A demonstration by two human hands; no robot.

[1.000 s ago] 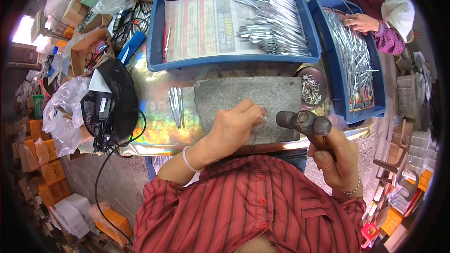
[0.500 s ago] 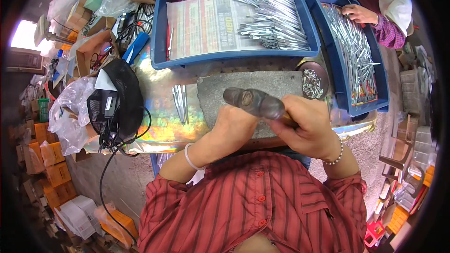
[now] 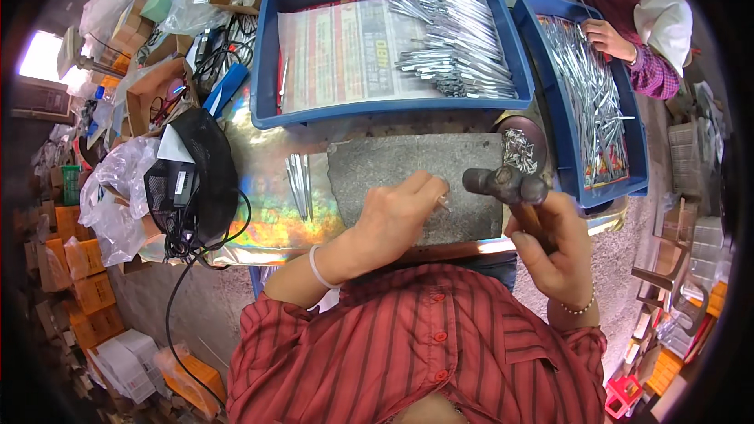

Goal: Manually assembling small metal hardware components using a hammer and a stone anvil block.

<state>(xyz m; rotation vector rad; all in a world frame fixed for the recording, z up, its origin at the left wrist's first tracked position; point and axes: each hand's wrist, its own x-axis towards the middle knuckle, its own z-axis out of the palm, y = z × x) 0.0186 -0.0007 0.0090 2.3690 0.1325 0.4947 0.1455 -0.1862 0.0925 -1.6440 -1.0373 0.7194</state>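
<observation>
My right hand (image 3: pixel 559 251) is wrapped round the wooden handle of a hammer (image 3: pixel 503 184), whose dark metal head is raised over the right end of a grey slab (image 3: pixel 416 154). Above the slab's middle, the fingers of my left hand (image 3: pixel 399 216) pinch together; a small shiny bit shows at their tips, too small to name. A few slim silver metal rods (image 3: pixel 298 186) lie side by side left of the slab. Beyond the hammer, a round dish (image 3: pixel 534 129) holds small metal pins.
A large blue tray (image 3: pixel 393 112) lined with printed paper holds a heap of silver rods (image 3: pixel 463 39). At the right, a co-worker's hand (image 3: pixel 609 39) reaches into another blue tray (image 3: pixel 577 177) of rods. A black mesh bag (image 3: pixel 208 165) with cables sits at the left.
The hammer has moved right with my right hand, away from my left hand and off the middle of the slab. The co-worker's second hand has come into view.
</observation>
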